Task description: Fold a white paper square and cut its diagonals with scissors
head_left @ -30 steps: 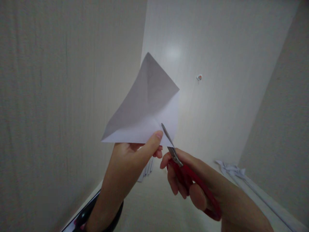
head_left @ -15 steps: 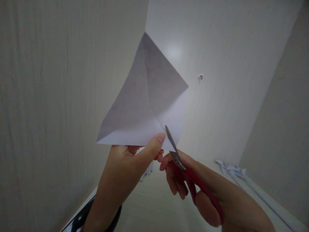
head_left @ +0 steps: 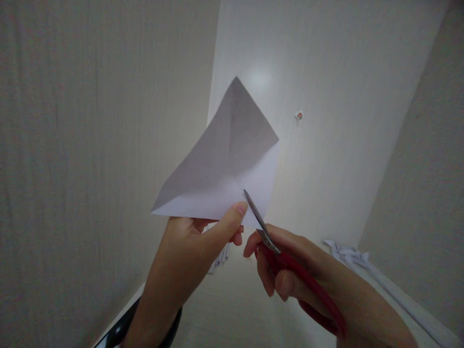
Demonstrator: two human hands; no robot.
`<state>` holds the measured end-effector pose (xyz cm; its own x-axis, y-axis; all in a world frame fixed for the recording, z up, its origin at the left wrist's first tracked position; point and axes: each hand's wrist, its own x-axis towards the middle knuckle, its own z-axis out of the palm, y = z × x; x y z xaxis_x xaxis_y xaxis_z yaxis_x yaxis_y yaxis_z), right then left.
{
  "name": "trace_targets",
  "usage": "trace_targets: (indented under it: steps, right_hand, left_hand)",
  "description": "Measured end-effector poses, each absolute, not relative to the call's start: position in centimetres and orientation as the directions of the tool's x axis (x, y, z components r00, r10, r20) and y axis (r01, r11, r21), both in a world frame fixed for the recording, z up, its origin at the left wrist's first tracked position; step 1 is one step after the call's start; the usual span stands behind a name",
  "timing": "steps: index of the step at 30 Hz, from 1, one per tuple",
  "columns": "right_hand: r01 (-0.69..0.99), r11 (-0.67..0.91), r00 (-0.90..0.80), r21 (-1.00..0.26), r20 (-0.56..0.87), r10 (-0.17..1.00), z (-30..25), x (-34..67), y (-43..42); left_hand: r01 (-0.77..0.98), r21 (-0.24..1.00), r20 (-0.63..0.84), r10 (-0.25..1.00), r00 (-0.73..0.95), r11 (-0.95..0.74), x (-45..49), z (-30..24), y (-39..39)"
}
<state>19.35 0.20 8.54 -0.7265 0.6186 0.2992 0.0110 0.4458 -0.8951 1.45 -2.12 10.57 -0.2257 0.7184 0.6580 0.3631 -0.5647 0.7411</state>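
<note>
A white sheet of paper (head_left: 217, 164) with crease lines is held up in front of me, one corner pointing up. My left hand (head_left: 203, 246) grips its lower edge, thumb on the near face and fingers behind. In my right hand (head_left: 293, 270) is a pair of scissors (head_left: 308, 282) with red handles. One metal blade lies over the paper's near face beside my left thumb, pointing up and left; the other blade is mostly hidden behind the sheet. The scissors' handles are drawn nearer together, with my thumb through one loop.
A folded white paper pinwheel (head_left: 350, 253) on a long stick lies at the right. Several white paper strips or rolls (head_left: 219, 261) lie beyond my left hand. A dark object (head_left: 121, 326) is at the lower left. A small round fitting (head_left: 299, 115) sits on the pale panel.
The scissor handles have come closer together as my right thumb moved in, narrowing the blades. The paper's top corner has dipped down and to the right.
</note>
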Motion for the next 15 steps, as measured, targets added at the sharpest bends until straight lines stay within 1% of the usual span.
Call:
trace_targets:
  steps: [3,6,12,15]
  right_hand:
    - [0.014,0.42,-0.722,-0.907,0.281,0.632,8.41,19.09,0.01]
    - [-0.002,0.439,-0.713,-0.898,0.309,0.629,8.31,18.92,-0.03]
    - [0.081,0.462,-0.704,-0.883,0.277,0.654,8.5,18.99,-0.26]
    - [0.085,0.474,-0.683,-0.876,0.295,0.668,8.5,18.99,-0.59]
  left_hand:
    - [0.363,0.75,0.646,0.73,-0.222,-0.553,1.45,10.83,-2.39]
    - [0.355,0.755,0.64,0.735,-0.222,-0.55,1.4,10.88,-2.53]
    - [0.329,0.757,0.642,0.736,-0.215,-0.565,1.54,10.5,-2.44]
    - [0.306,0.76,0.641,0.74,-0.203,-0.574,1.74,10.35,-2.41]
